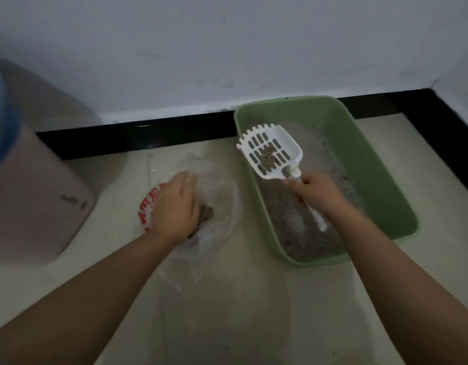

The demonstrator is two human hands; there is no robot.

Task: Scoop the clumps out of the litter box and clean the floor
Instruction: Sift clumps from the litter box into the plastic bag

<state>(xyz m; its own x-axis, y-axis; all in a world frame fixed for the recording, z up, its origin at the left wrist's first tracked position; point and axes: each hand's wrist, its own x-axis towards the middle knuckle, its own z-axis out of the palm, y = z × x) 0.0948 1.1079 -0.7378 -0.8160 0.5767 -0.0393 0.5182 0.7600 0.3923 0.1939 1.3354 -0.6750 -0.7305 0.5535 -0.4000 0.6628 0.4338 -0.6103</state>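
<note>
A green litter box (369,164) stands on the tiled floor by the wall, with grey litter (288,222) inside. My right hand (317,192) grips the handle of a white slotted scoop (272,152), held above the box's left side. A brown clump (269,156) lies in the scoop. Left of the box, a clear plastic bag (219,206) with red print lies on the floor. My left hand (175,206) holds the bag at its mouth. Dark clumps (206,213) show inside the bag beside that hand.
A beige bin-like container (38,206) stands at the left, with a blurred blue object (1,114) above it. A black baseboard (148,133) runs along the white wall behind. Pale floor tiles (254,312) stretch toward me.
</note>
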